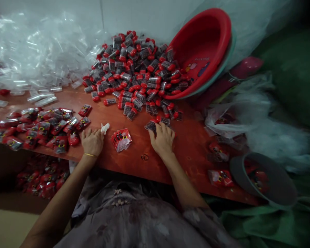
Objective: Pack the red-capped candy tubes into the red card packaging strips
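My left hand rests on the brown table with its fingers stretched out, beside a heap of filled red packets. At its thumb is a crumpled white scrap; whether it is wrapped on the thumb or loose I cannot tell. Between my hands lies a small fanned stack of flat red printed packets. My right hand curls its fingers over small clear containers with red caps and dark contents, at the front of a large pile of the same containers. Its fingertips are partly hidden.
Clear plastic tubes are heaped at the back left. A red basin leans tilted against the pile. On the right are plastic bags, a grey bin and loose packets. More filled packets lie below the table's left edge.
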Tool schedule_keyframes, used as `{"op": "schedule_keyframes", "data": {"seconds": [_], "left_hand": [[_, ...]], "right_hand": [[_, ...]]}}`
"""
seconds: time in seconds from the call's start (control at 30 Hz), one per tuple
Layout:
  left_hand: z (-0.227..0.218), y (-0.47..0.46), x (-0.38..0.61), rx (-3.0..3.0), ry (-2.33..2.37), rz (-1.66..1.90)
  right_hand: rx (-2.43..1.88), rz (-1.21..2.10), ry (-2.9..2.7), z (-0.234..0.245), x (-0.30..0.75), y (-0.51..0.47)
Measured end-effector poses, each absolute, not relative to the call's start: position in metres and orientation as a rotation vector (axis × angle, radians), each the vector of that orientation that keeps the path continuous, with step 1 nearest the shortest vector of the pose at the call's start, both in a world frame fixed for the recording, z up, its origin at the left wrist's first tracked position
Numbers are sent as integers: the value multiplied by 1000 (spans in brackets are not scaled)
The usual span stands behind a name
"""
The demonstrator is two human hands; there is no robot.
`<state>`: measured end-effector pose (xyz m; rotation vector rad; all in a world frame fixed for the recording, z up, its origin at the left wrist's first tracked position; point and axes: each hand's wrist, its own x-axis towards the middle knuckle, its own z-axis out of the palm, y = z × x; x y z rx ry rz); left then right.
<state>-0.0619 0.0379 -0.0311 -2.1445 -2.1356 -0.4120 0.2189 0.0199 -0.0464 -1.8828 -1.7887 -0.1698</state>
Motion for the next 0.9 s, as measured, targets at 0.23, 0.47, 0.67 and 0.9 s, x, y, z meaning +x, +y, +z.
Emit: {"op": "schedule_keyframes", "data": {"seconds": [0.23,0.47,0.67,0.9], "left_hand": [[-16,27,-75,-2158,-2234,-371],[-4,22,-44,-2399,-1927,-612],[-24,35,-7,-2672,-1788,-502],[-29,20,-16,-2515,-1877,-670]], "right_hand": [[-1727,-19,-2129,-41,209,37],[-1450,69,-2163,-49,226,-21],[-1455,-50,-2054,-56,218,-29],[-1432,-33,-2005,-49,219,-30]]}}
